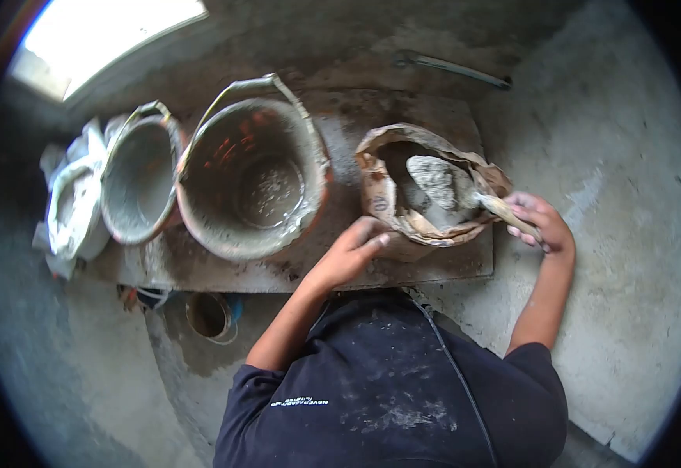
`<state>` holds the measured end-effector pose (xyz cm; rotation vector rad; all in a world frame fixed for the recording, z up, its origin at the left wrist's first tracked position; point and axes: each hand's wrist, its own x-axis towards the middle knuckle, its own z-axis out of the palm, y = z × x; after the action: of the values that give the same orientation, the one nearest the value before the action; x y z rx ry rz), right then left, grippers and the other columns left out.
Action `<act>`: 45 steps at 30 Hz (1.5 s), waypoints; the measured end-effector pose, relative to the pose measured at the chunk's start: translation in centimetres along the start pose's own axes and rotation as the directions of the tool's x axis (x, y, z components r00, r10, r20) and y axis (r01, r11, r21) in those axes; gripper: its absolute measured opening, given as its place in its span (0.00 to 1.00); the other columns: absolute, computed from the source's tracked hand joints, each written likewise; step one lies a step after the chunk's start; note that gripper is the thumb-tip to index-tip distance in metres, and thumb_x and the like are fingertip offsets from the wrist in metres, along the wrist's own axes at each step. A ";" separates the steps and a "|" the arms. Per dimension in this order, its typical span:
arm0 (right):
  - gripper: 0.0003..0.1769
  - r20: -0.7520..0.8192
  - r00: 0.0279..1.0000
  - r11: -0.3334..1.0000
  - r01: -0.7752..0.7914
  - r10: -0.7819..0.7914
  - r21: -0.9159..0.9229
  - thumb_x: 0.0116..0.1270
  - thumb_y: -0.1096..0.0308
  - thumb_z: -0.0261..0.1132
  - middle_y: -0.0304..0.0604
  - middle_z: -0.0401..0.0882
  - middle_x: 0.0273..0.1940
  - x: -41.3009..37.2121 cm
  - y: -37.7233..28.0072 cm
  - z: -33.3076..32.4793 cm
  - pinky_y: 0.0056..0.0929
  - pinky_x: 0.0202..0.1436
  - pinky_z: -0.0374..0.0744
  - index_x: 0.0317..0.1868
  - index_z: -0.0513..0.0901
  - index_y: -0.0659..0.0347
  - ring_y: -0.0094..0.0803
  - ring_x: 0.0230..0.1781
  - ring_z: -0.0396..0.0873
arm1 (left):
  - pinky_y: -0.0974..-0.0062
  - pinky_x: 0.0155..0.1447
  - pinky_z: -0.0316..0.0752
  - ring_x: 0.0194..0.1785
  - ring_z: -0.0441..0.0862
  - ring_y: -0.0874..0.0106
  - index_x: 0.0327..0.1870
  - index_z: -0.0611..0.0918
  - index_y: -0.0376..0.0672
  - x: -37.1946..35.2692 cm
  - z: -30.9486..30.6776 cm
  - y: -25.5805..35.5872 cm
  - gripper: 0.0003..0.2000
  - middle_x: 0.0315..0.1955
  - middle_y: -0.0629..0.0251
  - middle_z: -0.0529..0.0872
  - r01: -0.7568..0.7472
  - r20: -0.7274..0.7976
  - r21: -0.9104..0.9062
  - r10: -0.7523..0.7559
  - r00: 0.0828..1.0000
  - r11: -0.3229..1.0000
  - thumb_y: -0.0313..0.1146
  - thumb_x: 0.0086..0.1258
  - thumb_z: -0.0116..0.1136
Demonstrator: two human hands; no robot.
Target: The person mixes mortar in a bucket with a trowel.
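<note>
My right hand (537,221) is closed around the wooden handle of a trowel (503,209). A heap of grey powder (436,181) lies on the trowel's blade, inside the mouth of a brown paper bag (379,193). The bag stands upright on a worn board, its top edge rolled and crumpled. At the bag's near left side, my left hand (354,251) grips the paper with its fingers curled against it. Some of those fingertips are hidden. Deeper in the bag it is dark.
Left of the bag, a large mortar-crusted bucket (309,222) and a smaller bucket (113,222) stand on the board (418,272). A white sack (83,175) sits at the far left. Below the board's near edge is a small container (209,315). A metal bar (457,69) lies beyond.
</note>
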<state>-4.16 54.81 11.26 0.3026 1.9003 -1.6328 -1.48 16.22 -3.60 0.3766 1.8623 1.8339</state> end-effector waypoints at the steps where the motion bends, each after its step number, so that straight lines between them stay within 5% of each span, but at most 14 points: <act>1: 0.13 -0.007 1.000 1.000 0.001 0.000 0.022 0.76 0.64 0.62 0.40 0.80 0.29 -0.5 -0.7 0.3 0.14 0.16 0.63 0.53 0.80 0.64 0.15 0.16 0.69 | 0.69 0.69 0.70 0.62 0.77 0.71 0.63 0.78 0.36 -1.0 -0.5 0.9 0.18 0.55 0.61 0.82 0.044 0.122 -0.007 -0.043 0.992 0.999 0.40 0.83 0.54; 7: 0.18 0.082 0.987 0.990 0.138 -0.138 0.003 0.73 0.63 0.62 0.44 0.79 0.34 -1.1 -6.4 4.7 0.14 0.12 0.64 0.51 0.75 0.71 0.17 0.18 0.70 | 0.68 0.70 0.71 0.63 0.78 0.68 0.64 0.78 0.35 -5.8 -3.5 -0.1 0.20 0.57 0.57 0.83 0.074 0.405 0.083 -0.102 0.909 0.994 0.42 0.85 0.49; 15: 0.23 0.308 0.931 0.844 0.318 -0.193 -0.432 0.67 0.57 0.69 0.37 0.78 0.27 8.7 -12.8 17.8 0.15 0.20 0.62 0.54 0.81 0.65 0.12 0.19 0.67 | 0.67 0.70 0.71 0.62 0.79 0.66 0.65 0.78 0.35 -11.5 -6.2 0.5 0.21 0.55 0.55 0.84 0.013 0.371 -0.018 -0.006 0.929 1.000 0.43 0.84 0.49; 17: 0.20 0.371 0.915 0.828 0.327 -0.157 -0.456 0.66 0.61 0.71 0.38 0.84 0.33 11.4 -13.5 22.0 0.18 0.25 0.71 0.53 0.83 0.65 0.19 0.25 0.78 | 0.67 0.69 0.71 0.62 0.79 0.66 0.65 0.78 0.35 -13.3 -7.4 0.4 0.21 0.55 0.55 0.84 0.006 0.340 -0.051 0.012 0.940 0.999 0.43 0.84 0.49; 20: 0.18 0.392 0.873 0.455 0.486 -0.291 -0.746 0.65 0.64 0.69 0.44 0.89 0.37 15.4 -12.3 26.1 0.30 0.30 0.80 0.51 0.84 0.66 0.29 0.29 0.86 | 0.68 0.69 0.72 0.62 0.79 0.67 0.64 0.78 0.35 -16.3 -9.5 0.3 0.21 0.55 0.57 0.84 0.004 0.273 -0.098 0.023 0.962 0.995 0.43 0.84 0.49; 21: 0.17 0.229 0.949 0.408 0.301 -0.217 -0.862 0.64 0.66 0.69 0.50 0.89 0.37 14.0 -13.2 28.8 0.38 0.37 0.84 0.51 0.84 0.63 0.38 0.33 0.88 | 0.69 0.68 0.72 0.62 0.79 0.68 0.64 0.78 0.34 -17.2 -10.2 0.3 0.20 0.55 0.58 0.84 0.011 0.239 -0.117 0.017 0.971 0.993 0.42 0.84 0.49; 23: 0.17 0.485 0.715 -0.132 0.491 -0.503 -0.861 0.61 0.68 0.69 0.54 0.88 0.38 15.7 -10.6 28.7 0.43 0.43 0.84 0.51 0.84 0.60 0.48 0.37 0.88 | 0.69 0.69 0.72 0.62 0.79 0.69 0.64 0.79 0.34 -18.8 -11.5 0.0 0.20 0.55 0.58 0.84 0.021 0.197 -0.133 0.006 0.980 0.991 0.41 0.84 0.50; 27: 0.14 0.530 0.639 -0.290 0.449 -0.557 -0.845 0.58 0.73 0.66 0.54 0.85 0.34 14.2 -10.1 29.8 0.46 0.44 0.83 0.46 0.83 0.57 0.52 0.40 0.85 | 0.69 0.72 0.68 0.65 0.76 0.71 0.63 0.80 0.35 -21.2 -14.0 -1.1 0.19 0.58 0.62 0.83 0.027 0.013 -0.244 -0.024 1.000 0.969 0.40 0.83 0.52; 31: 0.14 0.461 0.682 -0.287 0.362 -0.567 -0.887 0.60 0.75 0.66 0.52 0.84 0.37 8.9 -12.1 30.9 0.46 0.43 0.83 0.48 0.83 0.56 0.51 0.40 0.85 | 0.69 0.73 0.65 0.65 0.76 0.70 0.63 0.79 0.36 -21.5 -16.2 -1.5 0.20 0.58 0.62 0.84 0.008 -0.114 -0.180 -0.029 0.993 0.984 0.42 0.82 0.52; 33: 0.18 0.434 0.694 -0.233 0.370 -0.575 -0.900 0.62 0.71 0.67 0.51 0.86 0.42 7.2 -13.1 29.7 0.45 0.47 0.83 0.54 0.84 0.54 0.52 0.42 0.86 | 0.67 0.74 0.65 0.65 0.77 0.69 0.63 0.79 0.35 -20.6 -16.5 -2.6 0.19 0.58 0.60 0.84 -0.077 -0.184 -0.361 0.010 0.983 0.930 0.41 0.81 0.52; 35: 0.23 0.383 0.789 -0.117 0.375 -0.481 -0.920 0.61 0.71 0.70 0.52 0.87 0.51 4.8 -15.3 29.1 0.41 0.56 0.82 0.58 0.83 0.58 0.52 0.52 0.85 | 0.67 0.74 0.66 0.65 0.78 0.68 0.62 0.79 0.35 -19.7 -17.2 -2.6 0.19 0.57 0.60 0.84 -0.104 -0.213 -0.326 0.035 0.976 0.940 0.41 0.80 0.54; 40: 0.21 0.266 0.880 0.206 0.366 -0.393 -0.908 0.61 0.70 0.71 0.53 0.88 0.51 0.9 -17.8 27.9 0.39 0.59 0.79 0.56 0.84 0.62 0.52 0.50 0.86 | 0.68 0.69 0.68 0.61 0.78 0.70 0.62 0.79 0.37 -17.6 -17.8 -2.3 0.20 0.55 0.62 0.85 -0.080 -0.196 -0.322 0.017 0.980 0.943 0.44 0.81 0.53; 43: 0.22 0.272 0.867 0.047 0.319 -0.418 -0.947 0.62 0.68 0.71 0.53 0.88 0.51 0.5 -17.1 27.6 0.40 0.59 0.80 0.57 0.84 0.61 0.51 0.50 0.87 | 0.67 0.66 0.71 0.58 0.81 0.72 0.60 0.81 0.39 -16.0 -17.2 -3.3 0.19 0.51 0.63 0.87 -0.024 -0.233 -0.342 -0.060 0.971 0.939 0.46 0.83 0.52; 45: 0.22 0.397 0.799 -0.271 0.301 -0.452 -0.914 0.62 0.68 0.71 0.51 0.88 0.50 1.7 -15.7 28.2 0.42 0.58 0.80 0.58 0.84 0.60 0.49 0.49 0.87 | 0.68 0.62 0.75 0.53 0.85 0.72 0.59 0.82 0.38 -15.2 -16.7 -3.9 0.19 0.48 0.61 0.89 -0.064 -0.237 -0.411 -0.038 0.971 0.909 0.45 0.84 0.50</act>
<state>-5.63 24.19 21.56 -1.0651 2.8694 0.2026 3.03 -6.17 -5.65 0.0129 1.5467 2.3029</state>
